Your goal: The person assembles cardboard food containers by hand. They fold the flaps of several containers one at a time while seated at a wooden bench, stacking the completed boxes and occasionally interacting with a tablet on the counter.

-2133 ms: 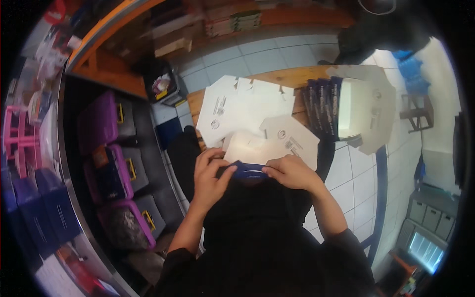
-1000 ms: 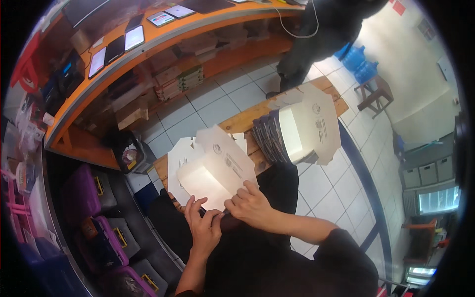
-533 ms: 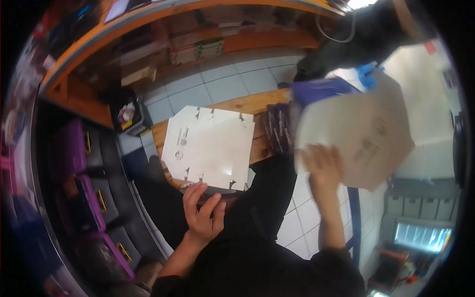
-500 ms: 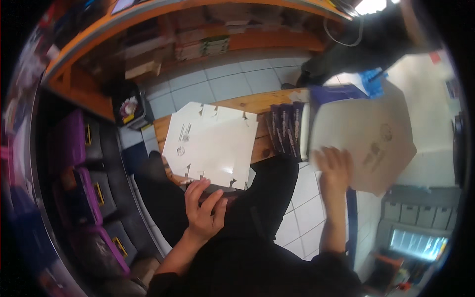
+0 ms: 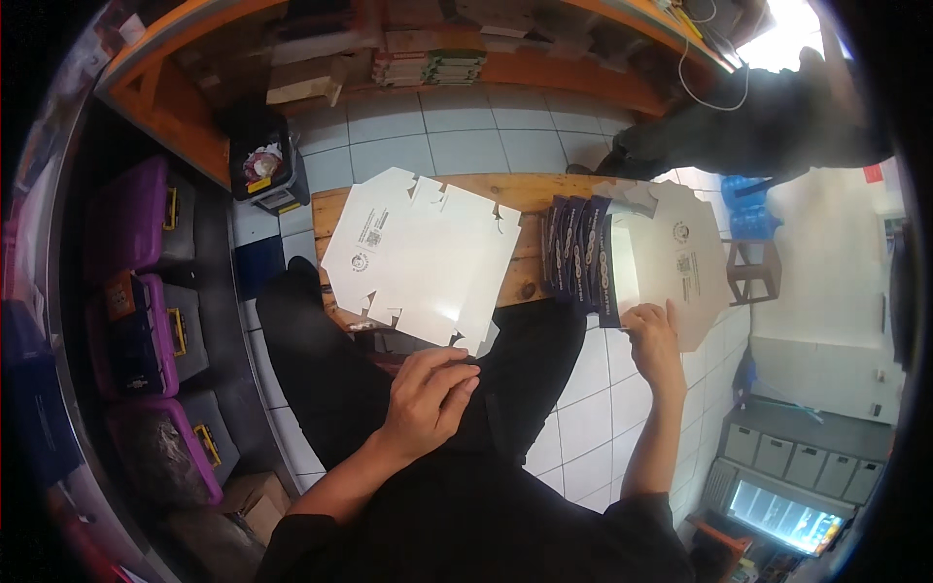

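Observation:
A flat white die-cut cardboard sheet (image 5: 418, 262) with slots and small dark print lies on a wooden bench. My left hand (image 5: 428, 398) is at its near right corner, fingers bent and drawn together; whether anything is between them is hidden. To the right stands a row of dark blue folded cartons (image 5: 575, 253), leaning close together. Against its right side is a white cardboard blank (image 5: 671, 257) with a dark blue edge panel. My right hand (image 5: 653, 340) closes on the near edge of this blank.
The wooden bench (image 5: 530, 277) reaches up to my legs. Left of me are grey bins with purple lids (image 5: 163, 335). A black bin (image 5: 270, 180) stands beyond the bench's left end. A person in dark clothes (image 5: 739, 126) is at the far right, near a small stool (image 5: 756, 272).
My right hand has brought the white blank left against the row of cartons. My left hand has shifted slightly right, its fingers closer together. The view has turned a little.

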The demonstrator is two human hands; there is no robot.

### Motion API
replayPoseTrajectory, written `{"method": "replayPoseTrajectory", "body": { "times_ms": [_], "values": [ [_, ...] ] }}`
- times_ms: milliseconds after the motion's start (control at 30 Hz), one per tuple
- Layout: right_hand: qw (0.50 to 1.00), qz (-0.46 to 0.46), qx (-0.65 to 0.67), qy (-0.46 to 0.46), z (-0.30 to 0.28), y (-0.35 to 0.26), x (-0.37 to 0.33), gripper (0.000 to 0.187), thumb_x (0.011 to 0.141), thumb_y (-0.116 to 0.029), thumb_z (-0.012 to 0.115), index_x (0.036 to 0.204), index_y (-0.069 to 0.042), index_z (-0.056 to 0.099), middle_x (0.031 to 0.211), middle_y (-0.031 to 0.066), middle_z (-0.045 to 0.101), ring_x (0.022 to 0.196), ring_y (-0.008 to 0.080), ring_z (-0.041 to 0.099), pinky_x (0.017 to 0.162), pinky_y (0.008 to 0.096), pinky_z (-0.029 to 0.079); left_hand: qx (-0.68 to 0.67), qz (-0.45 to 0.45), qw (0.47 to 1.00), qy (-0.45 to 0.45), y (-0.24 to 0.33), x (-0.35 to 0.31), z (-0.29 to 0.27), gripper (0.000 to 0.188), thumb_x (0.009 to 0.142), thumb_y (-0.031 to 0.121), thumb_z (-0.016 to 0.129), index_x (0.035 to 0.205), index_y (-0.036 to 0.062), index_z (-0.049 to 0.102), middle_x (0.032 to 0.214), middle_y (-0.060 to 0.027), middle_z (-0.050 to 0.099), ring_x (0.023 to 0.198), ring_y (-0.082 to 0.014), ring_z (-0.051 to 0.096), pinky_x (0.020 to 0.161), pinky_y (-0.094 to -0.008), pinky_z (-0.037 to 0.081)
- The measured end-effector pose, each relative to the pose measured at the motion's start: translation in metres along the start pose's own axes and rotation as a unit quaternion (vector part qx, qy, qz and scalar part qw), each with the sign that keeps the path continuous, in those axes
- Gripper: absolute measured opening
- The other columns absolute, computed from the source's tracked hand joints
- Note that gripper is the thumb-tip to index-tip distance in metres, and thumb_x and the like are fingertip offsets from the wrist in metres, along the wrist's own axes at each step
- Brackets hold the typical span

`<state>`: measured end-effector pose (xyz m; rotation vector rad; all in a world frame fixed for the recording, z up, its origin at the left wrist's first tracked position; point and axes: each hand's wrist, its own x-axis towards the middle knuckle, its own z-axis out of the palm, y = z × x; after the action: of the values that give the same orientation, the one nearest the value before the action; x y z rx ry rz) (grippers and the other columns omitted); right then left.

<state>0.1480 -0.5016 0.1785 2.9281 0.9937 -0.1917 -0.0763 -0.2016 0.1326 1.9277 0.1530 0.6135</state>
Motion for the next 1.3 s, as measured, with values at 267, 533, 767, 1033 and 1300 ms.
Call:
{"method": "replayPoseTrajectory", "body": {
  "times_ms": [267,533,767,1033,1300],
  "values": [
    [0.999,0.043,0.027,-0.015,0.0,-0.005,0.015,0.035,0.083,-0.005,0.072,0.117,-0.012,0.066,0.119,0.0107,0.068,0.122,0.0333,0.059,0.119,0.0604,0.028,0.008,-0.039,0.999,-0.01,-0.012,-0.008,-0.014,0.013,0.088,0.002,0.075,0.101,0.0021,0.072,0.106,-0.0133,0.07,0.091,-0.0284,0.069,0.077,-0.0364,0.055],
    [0.994,0.083,0.059,-0.027,-0.013,-0.015,0.007,0.061,0.078,-0.013,0.082,0.135,-0.014,0.059,0.127,0.0142,0.066,0.128,0.0337,0.056,0.122,0.0585,0.025,-0.011,-0.07,0.997,-0.003,-0.018,-0.008,-0.018,0.013,0.089,0.0,0.074,0.101,0.0007,0.072,0.106,-0.0155,0.071,0.093,-0.0276,0.071,0.078,-0.0332,0.057],
    [0.932,-0.091,0.202,0.286,0.019,-0.103,0.021,0.033,0.072,-0.017,0.091,0.097,-0.008,0.072,0.097,0.0087,0.07,0.093,0.0314,0.065,0.083,0.0415,0.048,0.021,-0.096,0.994,0.044,-0.033,-0.006,-0.025,0.012,0.093,0.004,0.071,0.104,-0.0004,0.071,0.106,-0.0152,0.071,0.094,-0.0251,0.07,0.083,-0.0321,0.055],
    [0.989,-0.132,0.039,-0.051,0.196,-0.227,0.071,0.092,0.081,-0.048,0.081,0.153,-0.007,0.041,0.156,0.023,0.044,0.147,0.0355,0.04,0.119,0.0563,0.032,-0.015,-0.13,0.991,0.021,-0.021,-0.002,-0.023,0.011,0.095,0.004,0.07,0.104,-0.0006,0.071,0.102,-0.0133,0.072,0.093,-0.0219,0.07,0.083,-0.0304,0.054],
    [0.966,-0.119,0.197,-0.119,0.197,-0.217,0.087,0.047,0.089,-0.036,0.074,0.13,-0.014,0.065,0.143,0.0203,0.058,0.134,0.0387,0.054,0.106,0.0502,0.046,-0.007,-0.195,0.981,-0.008,-0.053,-0.034,-0.032,0.014,0.094,0.006,0.07,0.107,0.0005,0.071,0.101,-0.0148,0.071,0.088,-0.0275,0.071,0.078,-0.0339,0.056]
  ]
}}
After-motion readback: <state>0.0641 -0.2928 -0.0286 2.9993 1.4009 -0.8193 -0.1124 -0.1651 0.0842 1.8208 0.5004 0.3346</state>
